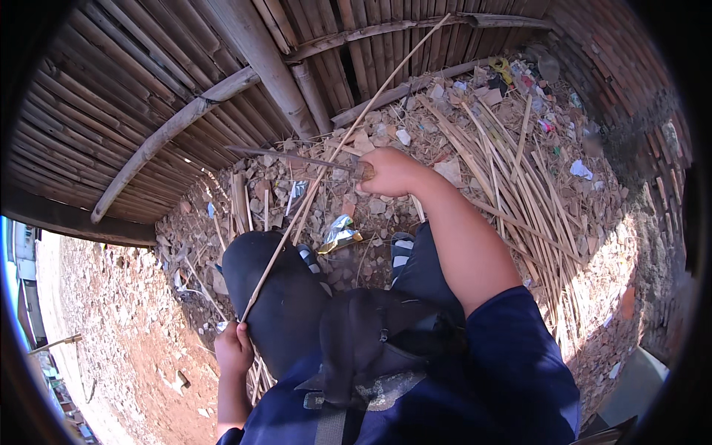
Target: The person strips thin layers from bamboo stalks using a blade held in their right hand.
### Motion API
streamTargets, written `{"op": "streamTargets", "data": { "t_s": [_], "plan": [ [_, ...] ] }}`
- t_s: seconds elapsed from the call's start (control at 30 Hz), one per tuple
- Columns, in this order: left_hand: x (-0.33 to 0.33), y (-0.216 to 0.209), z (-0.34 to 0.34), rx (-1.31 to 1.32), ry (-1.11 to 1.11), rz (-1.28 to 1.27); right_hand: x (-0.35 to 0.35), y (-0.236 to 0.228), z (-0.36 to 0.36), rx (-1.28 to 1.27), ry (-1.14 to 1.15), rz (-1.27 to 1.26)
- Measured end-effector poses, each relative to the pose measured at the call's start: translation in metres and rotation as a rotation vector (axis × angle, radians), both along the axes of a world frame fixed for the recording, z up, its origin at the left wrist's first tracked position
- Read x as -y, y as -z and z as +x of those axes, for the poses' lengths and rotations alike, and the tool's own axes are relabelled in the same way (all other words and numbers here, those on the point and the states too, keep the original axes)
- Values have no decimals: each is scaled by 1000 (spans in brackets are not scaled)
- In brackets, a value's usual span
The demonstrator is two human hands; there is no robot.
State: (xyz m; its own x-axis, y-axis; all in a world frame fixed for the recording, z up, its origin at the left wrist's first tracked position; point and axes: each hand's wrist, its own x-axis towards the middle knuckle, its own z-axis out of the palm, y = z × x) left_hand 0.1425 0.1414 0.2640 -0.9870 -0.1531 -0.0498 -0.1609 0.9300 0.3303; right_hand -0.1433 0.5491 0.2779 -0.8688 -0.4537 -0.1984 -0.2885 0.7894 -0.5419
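Low beside my left knee, my left hand [233, 347] is closed around the near end of a long, thin bamboo strip [373, 103]. The strip slants up and to the right, its far tip reaching toward the slatted wall. My right hand [394, 170] grips the wooden handle of a knife [285, 154]. Its long, narrow blade points left and crosses the strip near the middle. Whether the edge is cutting into the strip or only lies against it, I cannot tell.
Many split bamboo strips [512, 178] lie piled at the right on rubble-strewn ground. A slatted bamboo wall [111, 126] stands ahead and left, a brick wall [623, 67] at the right. A shiny wrapper [340, 233] lies between my feet. More strips lie beside my left leg.
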Motion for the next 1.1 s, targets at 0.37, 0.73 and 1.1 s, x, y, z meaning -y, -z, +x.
{"op": "streamTargets", "data": {
  "t_s": [0.37,0.73,1.1],
  "plan": [
    [-6,-15,-3,45,-13,-29,44,-17,23,-24,-115,35],
    [-6,-8,-4,7,15,-12,17,-26,8,96,128,22],
    [1,-7,-4,-5,18,39,-6,-33,-7,57,244,-28]
  ]
}}
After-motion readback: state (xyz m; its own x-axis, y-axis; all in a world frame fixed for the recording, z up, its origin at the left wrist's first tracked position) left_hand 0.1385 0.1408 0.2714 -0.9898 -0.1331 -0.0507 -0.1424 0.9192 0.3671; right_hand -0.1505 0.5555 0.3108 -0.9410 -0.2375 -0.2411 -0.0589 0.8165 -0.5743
